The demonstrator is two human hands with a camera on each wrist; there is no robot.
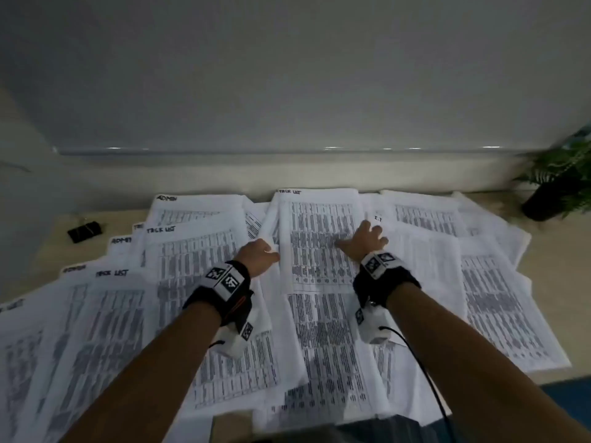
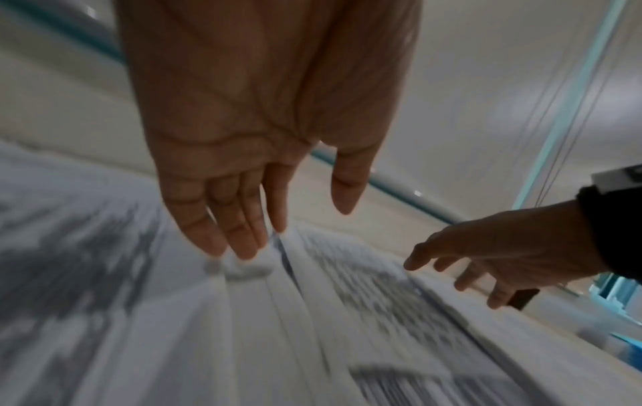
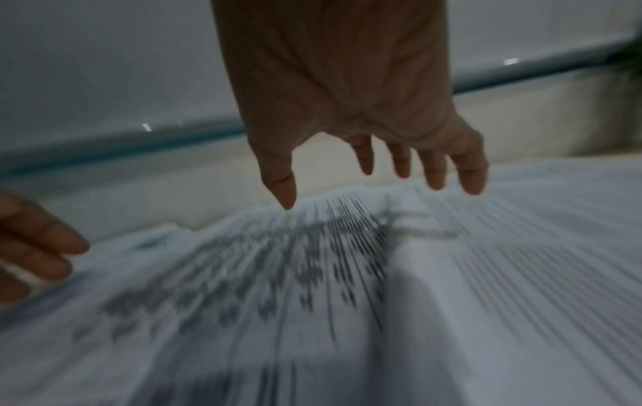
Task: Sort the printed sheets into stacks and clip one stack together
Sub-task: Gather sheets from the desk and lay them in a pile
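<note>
Left hand (image 1: pixel 260 255): fingers extended, touching the white printed sheet (image 1: pixel 319 238) at its left edge.
Right hand (image 1: pixel 367 239): fingers spread, hovering over its right edge.

Sheets (image 1: pixel 319 244) hdrs handwritten: "TASK LIST", "ADMIN", one "I.T".

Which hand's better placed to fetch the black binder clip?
Left. The binder clip lies at the table's far left, on the left hand's side. The right hand rests open on the middle sheet, farther away.
</note>
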